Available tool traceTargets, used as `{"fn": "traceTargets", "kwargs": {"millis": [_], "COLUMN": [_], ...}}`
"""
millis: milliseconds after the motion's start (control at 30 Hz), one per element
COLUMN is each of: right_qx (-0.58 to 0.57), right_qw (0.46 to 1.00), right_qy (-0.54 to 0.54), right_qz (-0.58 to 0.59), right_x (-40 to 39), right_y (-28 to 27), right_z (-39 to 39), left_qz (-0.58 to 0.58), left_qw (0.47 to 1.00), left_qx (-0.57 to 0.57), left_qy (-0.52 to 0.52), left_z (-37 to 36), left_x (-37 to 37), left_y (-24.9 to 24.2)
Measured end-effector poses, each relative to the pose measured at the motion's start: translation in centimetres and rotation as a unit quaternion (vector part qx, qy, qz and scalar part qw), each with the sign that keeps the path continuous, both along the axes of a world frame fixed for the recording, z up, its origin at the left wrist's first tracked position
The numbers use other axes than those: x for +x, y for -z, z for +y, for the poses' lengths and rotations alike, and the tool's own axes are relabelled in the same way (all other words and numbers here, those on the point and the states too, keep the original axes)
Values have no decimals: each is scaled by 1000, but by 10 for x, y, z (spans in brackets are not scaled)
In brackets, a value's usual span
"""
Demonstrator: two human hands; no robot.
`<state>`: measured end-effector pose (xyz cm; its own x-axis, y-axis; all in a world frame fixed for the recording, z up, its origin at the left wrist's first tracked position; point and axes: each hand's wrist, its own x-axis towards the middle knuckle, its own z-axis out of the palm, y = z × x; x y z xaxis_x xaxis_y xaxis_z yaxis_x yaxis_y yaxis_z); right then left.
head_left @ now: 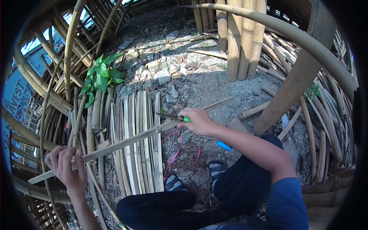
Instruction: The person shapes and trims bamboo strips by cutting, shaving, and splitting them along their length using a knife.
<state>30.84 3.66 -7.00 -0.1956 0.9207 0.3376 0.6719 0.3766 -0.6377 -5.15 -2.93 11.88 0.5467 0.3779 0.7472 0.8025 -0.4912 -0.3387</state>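
A long split bamboo strip (128, 142) slants across in front of me, its far end up to the right. My left hand (71, 168) has its fingers curled round the strip near its lower left end. My right hand (197, 122) is closed on a knife (167, 115) with a green handle and a dark blade pointing left. The blade lies right at the upper edge of the strip, which passes under my right hand. Below the strip, several split bamboo slats (147, 168) lie side by side on the ground.
Pink twine (177, 154) and a blue piece (223, 145) lie on the stony ground near my sandals (176, 183). Thick bamboo posts (245, 42) stand ahead, and a bent pole (291, 34) arches over the right side. A leafy plant (101, 76) grows at the left.
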Motion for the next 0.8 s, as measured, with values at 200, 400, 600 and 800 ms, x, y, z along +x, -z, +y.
{"fn": "traceTargets", "kwargs": {"millis": [200,400,600,800], "right_qx": [-48,-78,-22,-128], "right_qw": [998,991,978,833], "right_qy": [14,3,-15,326], "right_qz": [48,105,207,429], "right_x": [-5,-24,-19,14], "right_y": [-3,-1,13,146], "right_z": [-11,-30,-4,20], "left_qz": [-533,-827,-693,-722], "left_qw": [824,397,504,514], "left_qx": [-84,-334,-275,-276], "left_qy": [172,219,435,371], "left_z": [-1,15,60,70], "left_x": [17,108,106,121], "left_y": [102,82,66,50]}}
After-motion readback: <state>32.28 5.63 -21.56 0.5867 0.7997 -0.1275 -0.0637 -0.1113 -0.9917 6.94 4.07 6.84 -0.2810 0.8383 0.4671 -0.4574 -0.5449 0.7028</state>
